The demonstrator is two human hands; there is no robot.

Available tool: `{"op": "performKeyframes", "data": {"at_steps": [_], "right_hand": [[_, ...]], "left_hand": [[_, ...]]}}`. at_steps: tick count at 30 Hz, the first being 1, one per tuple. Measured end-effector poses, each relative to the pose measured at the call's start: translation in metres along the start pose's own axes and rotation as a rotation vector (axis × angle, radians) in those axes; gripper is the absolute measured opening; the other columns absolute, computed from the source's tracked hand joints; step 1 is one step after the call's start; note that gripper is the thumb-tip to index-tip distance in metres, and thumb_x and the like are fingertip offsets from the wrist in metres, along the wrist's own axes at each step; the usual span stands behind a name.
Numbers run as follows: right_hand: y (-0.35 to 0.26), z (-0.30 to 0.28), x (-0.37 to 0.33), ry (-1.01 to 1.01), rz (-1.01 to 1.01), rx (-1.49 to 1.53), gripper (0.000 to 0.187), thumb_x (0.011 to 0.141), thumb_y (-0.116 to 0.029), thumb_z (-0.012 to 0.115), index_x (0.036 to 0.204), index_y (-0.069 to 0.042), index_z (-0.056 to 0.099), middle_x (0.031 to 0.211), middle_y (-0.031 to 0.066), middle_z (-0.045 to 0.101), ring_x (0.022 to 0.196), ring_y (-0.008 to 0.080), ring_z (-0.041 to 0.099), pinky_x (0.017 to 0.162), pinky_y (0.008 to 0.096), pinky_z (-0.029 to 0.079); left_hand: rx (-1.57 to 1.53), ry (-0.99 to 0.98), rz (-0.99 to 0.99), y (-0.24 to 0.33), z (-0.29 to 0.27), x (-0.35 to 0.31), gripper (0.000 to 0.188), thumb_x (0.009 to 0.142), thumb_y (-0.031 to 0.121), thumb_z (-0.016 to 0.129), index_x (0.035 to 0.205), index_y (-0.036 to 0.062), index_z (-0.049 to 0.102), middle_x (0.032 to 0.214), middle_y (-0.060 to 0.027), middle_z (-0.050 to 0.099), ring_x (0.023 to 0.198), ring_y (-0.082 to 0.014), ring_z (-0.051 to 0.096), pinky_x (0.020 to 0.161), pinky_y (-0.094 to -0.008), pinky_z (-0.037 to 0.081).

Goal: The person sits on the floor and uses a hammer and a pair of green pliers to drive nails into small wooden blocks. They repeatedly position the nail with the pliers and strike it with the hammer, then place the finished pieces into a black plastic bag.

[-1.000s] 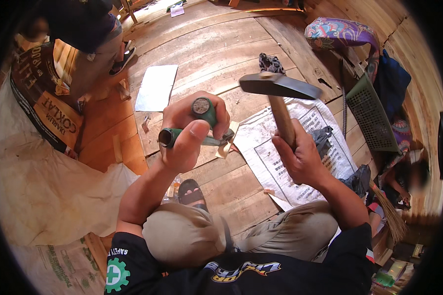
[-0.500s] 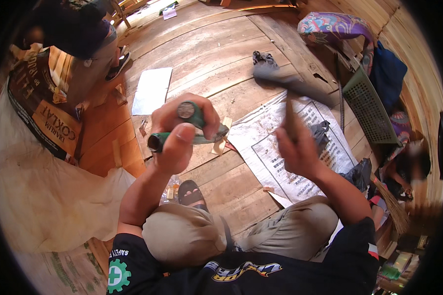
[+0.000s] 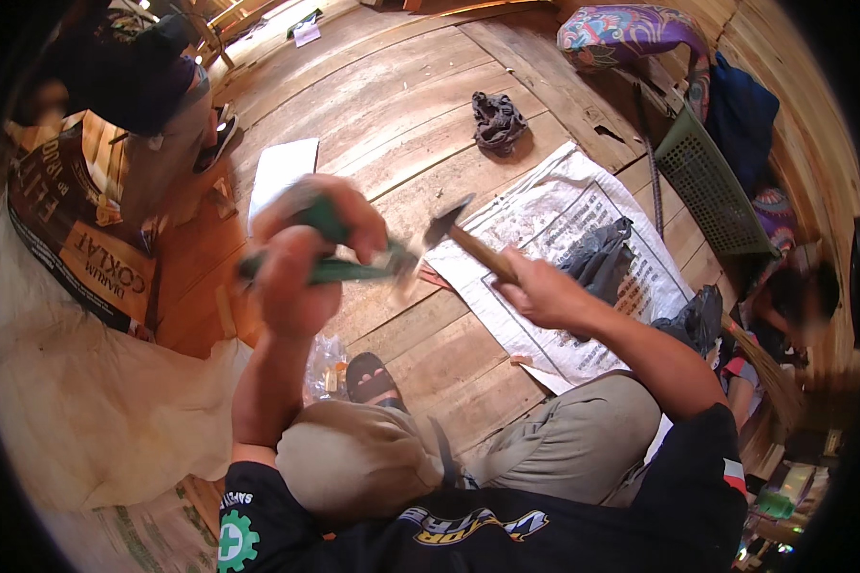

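My left hand [image 3: 301, 286] is wrapped round green-handled pliers [image 3: 354, 271], blurred by motion. At the jaws of the pliers is a small pale piece [image 3: 406, 285], too smeared to name. My right hand [image 3: 545, 294] grips the wooden handle of a hammer [image 3: 480, 252]. Its dark metal head [image 3: 446, 220] is in the air just beyond the jaws of the pliers, with a small gap between them. Both tools are above the floor, in front of my knees.
A white printed sack [image 3: 506, 315] lies on the plank floor [image 3: 392, 124], with black plastic [image 3: 602, 258] on it. Beyond sits a crumpled dark cloth [image 3: 498, 122]. A white sheet [image 3: 282, 167] lies left, near another person [image 3: 177, 115]. A green basket [image 3: 712, 181] leans at the right.
The hammer has swung down and left from over the sack toward the pliers, my right hand with it. My left hand and the pliers have shifted slightly left.
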State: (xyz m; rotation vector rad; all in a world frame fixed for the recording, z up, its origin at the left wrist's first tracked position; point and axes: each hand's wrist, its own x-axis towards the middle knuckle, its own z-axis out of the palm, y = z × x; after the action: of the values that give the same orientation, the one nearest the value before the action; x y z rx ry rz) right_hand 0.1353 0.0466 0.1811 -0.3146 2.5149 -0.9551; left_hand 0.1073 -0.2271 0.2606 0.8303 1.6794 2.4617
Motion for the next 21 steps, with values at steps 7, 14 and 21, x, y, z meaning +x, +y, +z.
{"op": "performKeyframes", "data": {"at_steps": [7, 14, 21], "right_hand": [[-0.036, -0.041, -0.02, 0.438, -0.157, 0.614, 0.015, 0.096, -0.014, 0.057, 0.101, -0.004, 0.047, 0.073, 0.006, 0.056, 0.056, 0.0127, 0.054, 0.051, 0.0302, 0.044], [0.025, 0.019, 0.001, -0.037, 0.002, -0.072, 0.025, 0.092, -0.02, 0.053, 0.107, -0.001, 0.047, 0.083, 0.0275, 0.063, 0.08, 0.0472, 0.061, 0.072, 0.0518, 0.046], [-0.012, -0.016, -0.021, 0.265, 0.001, 0.363, 0.022, 0.092, -0.014, 0.06, 0.105, -0.001, 0.048, 0.072, 0.0137, 0.061, 0.061, 0.0214, 0.061, 0.056, 0.0373, 0.047]], "left_hand": [[-0.012, 0.022, 0.067, 0.0, -0.006, -0.003, 0.055, 0.089, 0.049, 0.056, 0.096, -0.0056, 0.053, 0.072, -0.011, 0.054, 0.068, -0.0187, 0.052, 0.068, -0.0346, 0.043], [-0.036, 0.031, 0.052, -0.007, -0.009, -0.008, 0.053, 0.089, 0.047, 0.057, 0.097, -0.0049, 0.052, 0.075, -0.0115, 0.053, 0.069, -0.0186, 0.052, 0.067, -0.0364, 0.043], [-0.121, 0.052, 0.148, 0.008, -0.015, -0.01, 0.055, 0.091, 0.05, 0.053, 0.1, -0.0042, 0.051, 0.076, -0.0115, 0.053, 0.07, -0.0176, 0.049, 0.069, -0.0362, 0.041]]}}
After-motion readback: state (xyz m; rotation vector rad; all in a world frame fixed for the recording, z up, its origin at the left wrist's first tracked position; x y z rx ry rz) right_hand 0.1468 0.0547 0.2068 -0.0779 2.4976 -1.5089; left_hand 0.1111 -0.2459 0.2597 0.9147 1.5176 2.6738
